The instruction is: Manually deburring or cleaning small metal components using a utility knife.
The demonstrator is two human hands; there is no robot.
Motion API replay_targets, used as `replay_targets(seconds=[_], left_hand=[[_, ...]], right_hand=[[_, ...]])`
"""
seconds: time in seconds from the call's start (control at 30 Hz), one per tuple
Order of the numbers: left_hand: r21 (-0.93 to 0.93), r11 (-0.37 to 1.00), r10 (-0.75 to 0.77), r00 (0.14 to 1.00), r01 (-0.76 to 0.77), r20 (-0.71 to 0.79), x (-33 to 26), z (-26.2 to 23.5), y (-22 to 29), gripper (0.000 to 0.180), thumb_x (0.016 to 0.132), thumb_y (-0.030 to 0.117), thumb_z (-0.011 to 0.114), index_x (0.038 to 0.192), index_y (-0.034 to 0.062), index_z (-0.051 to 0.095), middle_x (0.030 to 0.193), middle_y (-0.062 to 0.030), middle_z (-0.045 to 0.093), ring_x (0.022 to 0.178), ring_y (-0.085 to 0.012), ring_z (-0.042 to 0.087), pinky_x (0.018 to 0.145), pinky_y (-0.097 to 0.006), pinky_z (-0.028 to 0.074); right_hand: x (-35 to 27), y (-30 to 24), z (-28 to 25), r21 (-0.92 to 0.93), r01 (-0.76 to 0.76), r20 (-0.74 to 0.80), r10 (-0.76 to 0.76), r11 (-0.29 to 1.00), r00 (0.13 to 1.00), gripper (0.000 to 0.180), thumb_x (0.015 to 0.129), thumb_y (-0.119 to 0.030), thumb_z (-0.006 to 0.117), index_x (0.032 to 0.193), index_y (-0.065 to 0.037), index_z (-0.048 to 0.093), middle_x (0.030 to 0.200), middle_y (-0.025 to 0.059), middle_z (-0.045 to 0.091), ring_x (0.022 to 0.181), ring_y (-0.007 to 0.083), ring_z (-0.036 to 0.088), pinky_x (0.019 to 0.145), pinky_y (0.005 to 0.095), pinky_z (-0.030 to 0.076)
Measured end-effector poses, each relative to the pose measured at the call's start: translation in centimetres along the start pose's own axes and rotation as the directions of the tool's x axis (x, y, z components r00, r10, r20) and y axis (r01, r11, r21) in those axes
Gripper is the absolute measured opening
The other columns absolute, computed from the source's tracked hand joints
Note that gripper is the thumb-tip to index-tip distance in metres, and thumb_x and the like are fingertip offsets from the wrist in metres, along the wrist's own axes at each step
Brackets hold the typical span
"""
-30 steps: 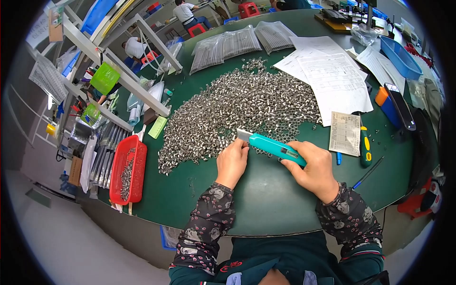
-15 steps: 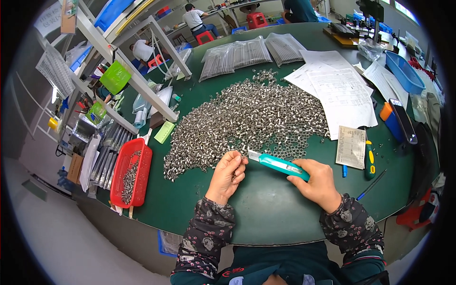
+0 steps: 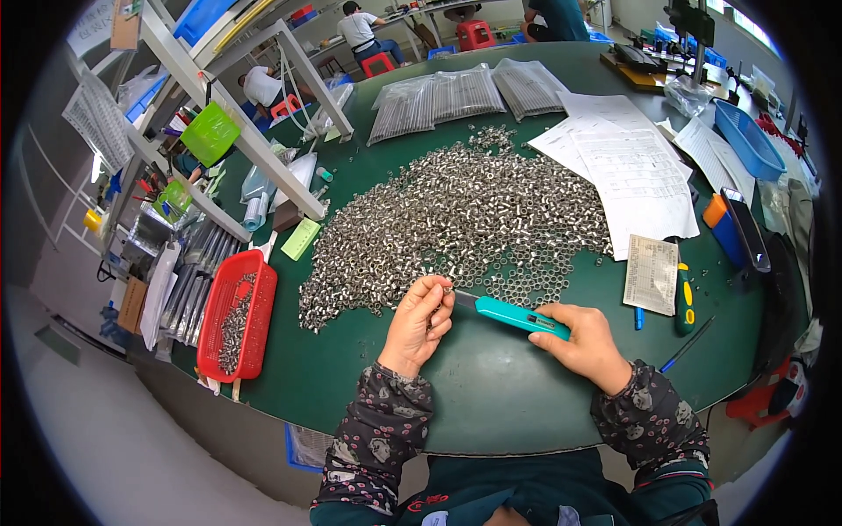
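Note:
My right hand (image 3: 586, 342) is wrapped round the teal handle of a utility knife (image 3: 519, 316), its blade extended and pointing left. The blade's tip reaches a small metal ring (image 3: 448, 290) pinched between the thumb and forefinger of my left hand (image 3: 419, 323). The other fingers of that hand are curled in, and whether they hold more rings cannot be seen. Just beyond both hands spreads a wide heap of small silvery metal rings (image 3: 456, 210). Its near right part lies in a thin single layer.
A red basket (image 3: 266, 307) with more metal pieces stands at the left edge of the green table (image 3: 509, 403). Papers (image 3: 631, 175), a card (image 3: 651, 273), a yellow-green screwdriver (image 3: 684, 298), a pen (image 3: 688, 344) and a phone (image 3: 745, 230) lie right. Bagged tubes (image 3: 469, 95) lie behind the heap.
The knife has rolled in my right hand, so its broad light face has turned away and the blade looks darker. Its tip is now at the ring. My left hand stays nearly still.

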State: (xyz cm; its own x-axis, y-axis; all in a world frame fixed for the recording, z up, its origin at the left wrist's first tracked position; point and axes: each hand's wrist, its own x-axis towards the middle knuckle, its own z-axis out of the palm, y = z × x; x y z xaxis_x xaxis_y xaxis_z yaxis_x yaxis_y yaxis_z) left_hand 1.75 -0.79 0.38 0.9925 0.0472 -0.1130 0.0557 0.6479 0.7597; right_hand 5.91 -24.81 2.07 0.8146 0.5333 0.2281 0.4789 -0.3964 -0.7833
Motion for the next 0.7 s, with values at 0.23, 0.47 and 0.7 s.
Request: replay_targets(seconds=[0.23,0.47,0.7], left_hand=[[0.096,0.995,0.029,0.999,-0.025,-0.041,0.0,0.1,-0.2,0.010,0.087,0.010,0.048,0.095,0.0053,0.052,0.074,-0.0012,0.050,0.050,-0.0033,0.034,0.037,-0.014,0.024],[0.205,0.977,0.068,0.997,-0.059,-0.034,-0.1,0.4,-0.2,0.009,0.086,0.008,0.050,0.094,0.0032,0.052,0.071,-0.0006,0.049,0.048,-0.0023,0.033,0.037,-0.014,0.024],[0.330,0.944,0.007,0.998,0.012,-0.058,-0.2,0.1,0.0,0.011,0.087,0.010,0.050,0.090,0.0007,0.052,0.068,-0.0013,0.050,0.045,-0.0014,0.032,0.036,-0.014,0.023]], right_hand=[[0.0,0.3,0.0,0.056,-0.019,0.054,0.016,0.998,0.998,0.028,0.072,-0.028,0.063,0.090,-0.006,0.062,0.073,0.0131,0.060,0.066,0.0292,0.058,0.059,0.0353,0.045],[0.1,0.2,-0.4,0.142,-0.148,0.172,0.123,0.979,0.977,0.029,0.073,-0.023,0.064,0.092,0.000,0.061,0.075,0.0143,0.061,0.067,0.0185,0.060,0.061,0.0291,0.045],[0.0,-0.6,-1.0,-0.162,0.070,0.009,-0.069,0.984,0.998,0.029,0.069,-0.024,0.066,0.090,-0.005,0.063,0.071,0.0107,0.059,0.064,0.0273,0.058,0.057,0.0341,0.045]])
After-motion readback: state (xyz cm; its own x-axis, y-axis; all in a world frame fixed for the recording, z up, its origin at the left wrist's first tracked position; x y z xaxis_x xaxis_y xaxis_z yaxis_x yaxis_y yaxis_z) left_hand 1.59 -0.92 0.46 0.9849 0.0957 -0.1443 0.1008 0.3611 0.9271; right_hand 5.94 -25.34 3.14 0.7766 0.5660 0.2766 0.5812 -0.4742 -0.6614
